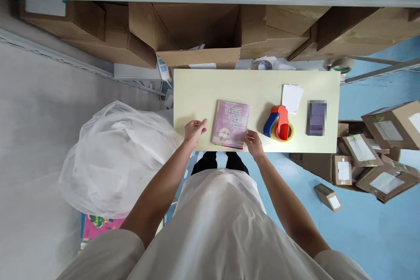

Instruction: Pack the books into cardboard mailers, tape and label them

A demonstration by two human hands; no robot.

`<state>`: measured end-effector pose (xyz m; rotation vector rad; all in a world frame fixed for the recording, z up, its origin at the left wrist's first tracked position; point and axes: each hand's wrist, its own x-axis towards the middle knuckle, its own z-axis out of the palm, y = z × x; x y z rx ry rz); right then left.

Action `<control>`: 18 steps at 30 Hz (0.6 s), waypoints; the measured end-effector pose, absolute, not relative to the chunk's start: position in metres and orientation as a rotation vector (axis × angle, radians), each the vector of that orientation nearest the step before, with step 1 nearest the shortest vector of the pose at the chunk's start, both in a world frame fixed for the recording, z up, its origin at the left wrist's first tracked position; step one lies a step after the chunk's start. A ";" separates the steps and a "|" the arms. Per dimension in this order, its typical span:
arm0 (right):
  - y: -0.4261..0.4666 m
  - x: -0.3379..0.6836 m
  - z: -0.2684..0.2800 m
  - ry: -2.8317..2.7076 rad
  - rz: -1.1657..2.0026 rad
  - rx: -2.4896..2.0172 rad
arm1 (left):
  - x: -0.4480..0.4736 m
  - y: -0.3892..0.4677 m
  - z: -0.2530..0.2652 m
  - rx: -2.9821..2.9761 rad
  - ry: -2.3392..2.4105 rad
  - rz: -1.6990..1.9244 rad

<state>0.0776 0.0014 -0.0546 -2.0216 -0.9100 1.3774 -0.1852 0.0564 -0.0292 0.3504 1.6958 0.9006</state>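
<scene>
A pink-purple book with large Chinese characters and a small cartoon figure on its cover lies on the pale yellow table. Its surface has a slight sheen, as if wrapped in clear film. My right hand grips the book's lower right edge between thumb and fingers. To the left of the book, apart from it, my left hand hovers just over the table's front edge, fingers loosely bent and apart, with nothing visible in them. A red and blue tape dispenser with a yellow-edged roll stands right of the book.
White paper slips and a dark phone-like object lie at the table's right. Cardboard boxes line the shelf behind. A white plastic bag bulges at the left. Labelled parcels are piled on the right.
</scene>
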 end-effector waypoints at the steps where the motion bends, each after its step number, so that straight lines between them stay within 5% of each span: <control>1: 0.002 0.077 -0.055 -0.906 1.379 -2.018 | -0.188 0.058 -0.027 0.311 1.624 0.929; 18: 0.004 0.073 -0.053 -0.942 1.361 -2.012 | -0.190 0.053 -0.036 0.329 1.583 0.928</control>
